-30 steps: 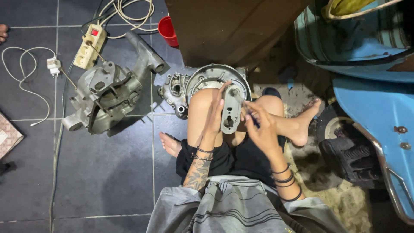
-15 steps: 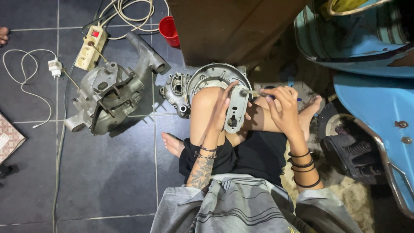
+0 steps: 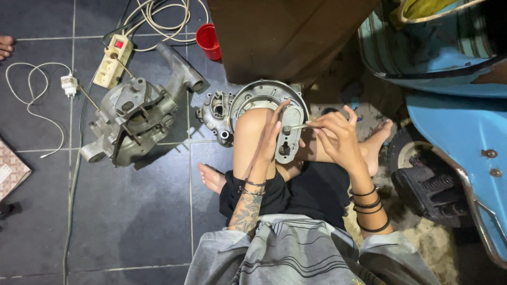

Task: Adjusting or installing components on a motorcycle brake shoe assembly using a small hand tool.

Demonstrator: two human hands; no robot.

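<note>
My left hand (image 3: pixel 269 138) grips the rigid metal cover plate (image 3: pixel 289 134) by its edge; right hand (image 3: pixel 338 134) pinches a thin tool (image 3: pixel 297 126). Feels light, hard.

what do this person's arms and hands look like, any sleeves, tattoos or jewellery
Both hands are bare, with no gloves or rings that can be made out. The left hand sits on a forearm with a dark patterned tattoo and thin dark wristbands. The right hand has several dark bands stacked along its forearm. Grey striped sleeves end near the elbows.
</note>
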